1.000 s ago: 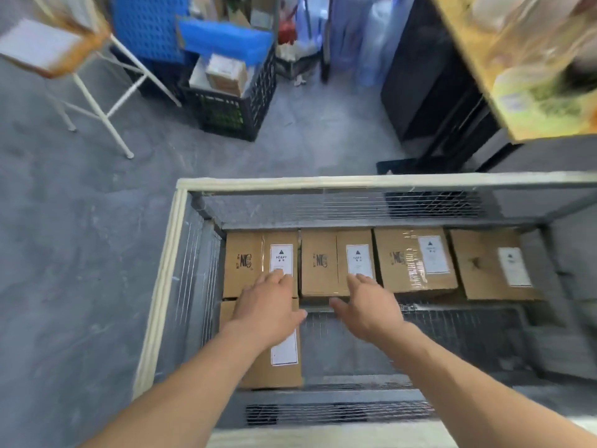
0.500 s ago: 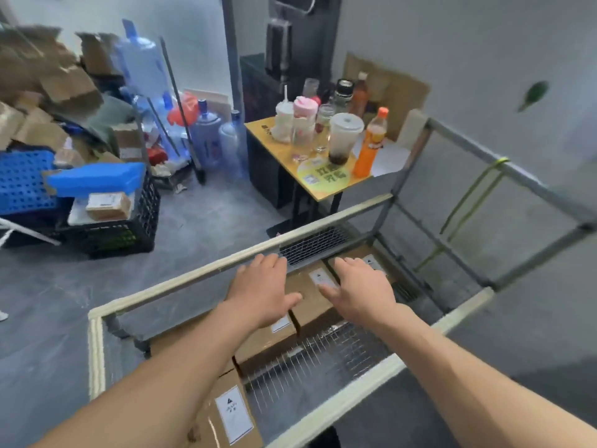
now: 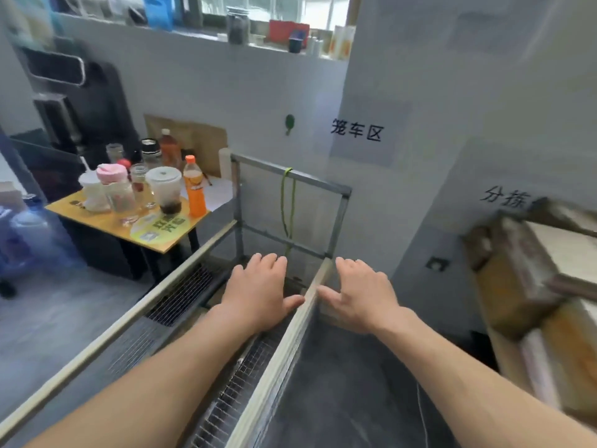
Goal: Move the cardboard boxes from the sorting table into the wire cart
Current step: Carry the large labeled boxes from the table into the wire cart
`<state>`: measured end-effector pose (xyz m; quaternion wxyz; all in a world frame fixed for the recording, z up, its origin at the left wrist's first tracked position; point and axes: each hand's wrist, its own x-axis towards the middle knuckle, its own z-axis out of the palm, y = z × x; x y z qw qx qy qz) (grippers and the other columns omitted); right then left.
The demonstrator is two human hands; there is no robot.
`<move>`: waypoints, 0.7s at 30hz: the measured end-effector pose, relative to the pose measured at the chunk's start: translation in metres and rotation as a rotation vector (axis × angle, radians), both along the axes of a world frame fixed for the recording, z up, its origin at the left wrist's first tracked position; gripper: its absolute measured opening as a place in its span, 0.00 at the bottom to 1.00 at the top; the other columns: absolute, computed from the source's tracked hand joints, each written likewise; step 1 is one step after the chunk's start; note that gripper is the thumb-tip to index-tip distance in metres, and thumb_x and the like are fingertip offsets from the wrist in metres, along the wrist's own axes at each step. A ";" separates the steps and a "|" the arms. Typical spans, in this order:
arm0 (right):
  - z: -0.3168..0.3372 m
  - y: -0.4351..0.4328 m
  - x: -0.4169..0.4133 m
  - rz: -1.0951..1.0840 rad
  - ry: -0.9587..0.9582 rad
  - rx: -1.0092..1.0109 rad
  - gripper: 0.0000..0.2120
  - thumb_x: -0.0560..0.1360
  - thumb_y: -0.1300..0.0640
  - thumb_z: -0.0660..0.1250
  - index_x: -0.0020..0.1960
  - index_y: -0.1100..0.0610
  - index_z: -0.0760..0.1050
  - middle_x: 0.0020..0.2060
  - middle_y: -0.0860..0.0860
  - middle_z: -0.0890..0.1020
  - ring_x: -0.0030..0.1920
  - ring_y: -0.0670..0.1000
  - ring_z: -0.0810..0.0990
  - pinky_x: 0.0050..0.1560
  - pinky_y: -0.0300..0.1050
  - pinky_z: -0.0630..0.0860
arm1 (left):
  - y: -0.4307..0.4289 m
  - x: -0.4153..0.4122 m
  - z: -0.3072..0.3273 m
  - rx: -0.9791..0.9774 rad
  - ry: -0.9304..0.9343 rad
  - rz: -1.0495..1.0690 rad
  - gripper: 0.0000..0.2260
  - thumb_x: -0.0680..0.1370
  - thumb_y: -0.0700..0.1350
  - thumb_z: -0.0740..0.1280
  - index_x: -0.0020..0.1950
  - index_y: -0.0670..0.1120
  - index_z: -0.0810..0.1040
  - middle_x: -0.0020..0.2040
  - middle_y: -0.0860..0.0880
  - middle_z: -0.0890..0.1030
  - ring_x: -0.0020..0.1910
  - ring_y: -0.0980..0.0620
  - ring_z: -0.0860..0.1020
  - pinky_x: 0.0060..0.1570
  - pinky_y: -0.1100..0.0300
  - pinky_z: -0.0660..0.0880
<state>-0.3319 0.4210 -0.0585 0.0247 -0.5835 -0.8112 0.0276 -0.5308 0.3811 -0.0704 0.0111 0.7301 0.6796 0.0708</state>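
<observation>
The view had been swung off the wire cart (image 3: 284,344), whose rail now ran between the hands, toward the sorting table (image 3: 563,242) off to the right of them — blurred cardboard boxes (image 3: 504,286) were piled there, unmoved. The left hand (image 3: 258,292) and right hand (image 3: 358,295) were held empty, fingers loosely spread, so another pickup was judged next.

Both hands reach forward, palms down, fingers loose, holding nothing. The left hand (image 3: 261,292) hovers over the wire cart (image 3: 181,292). The right hand (image 3: 358,294) is just outside its pale top rail (image 3: 286,344), which runs between the two. Blurred cardboard boxes (image 3: 513,286) lie to the right of the right hand. A yellow counter (image 3: 97,219) with an orange bottle (image 3: 194,189) stands left of the left hand.
</observation>
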 end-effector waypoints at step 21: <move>0.025 -0.128 0.354 -0.533 0.076 0.101 0.35 0.76 0.30 0.59 0.75 0.51 0.65 0.71 0.49 0.74 0.72 0.54 0.70 0.70 0.59 0.69 | -0.034 0.367 0.045 0.045 -0.020 -0.489 0.38 0.76 0.70 0.61 0.79 0.47 0.60 0.77 0.49 0.66 0.75 0.47 0.64 0.69 0.45 0.68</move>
